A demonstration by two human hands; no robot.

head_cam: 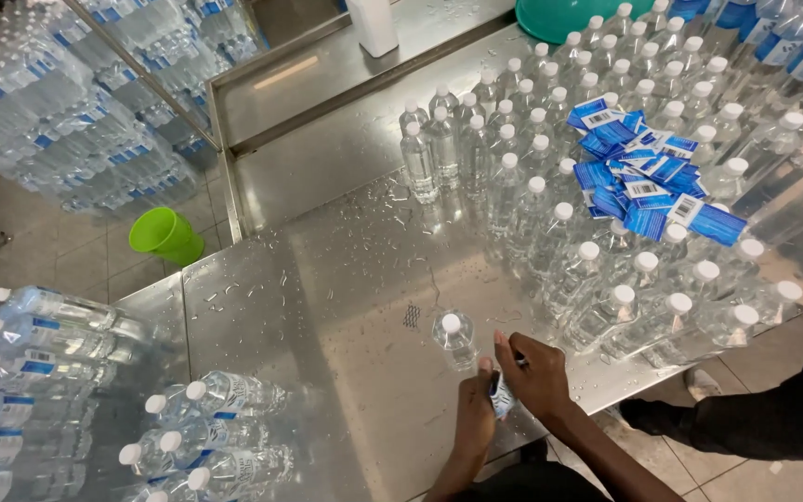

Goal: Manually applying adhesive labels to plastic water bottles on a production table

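Observation:
My left hand and my right hand meet at the near edge of a wet steel table, both pinching a small blue and white label between them. Just in front of them stands one clear unlabelled water bottle with a white cap, upright and apart from the hands. A heap of loose blue labels lies on top of the crowd of white-capped bottles at the right.
Labelled bottles lie piled at the left, with wrapped packs stacked beyond. A green cup sits on the tiled floor. A teal basin and a white post stand at the far end. A dark-clothed leg shows at right.

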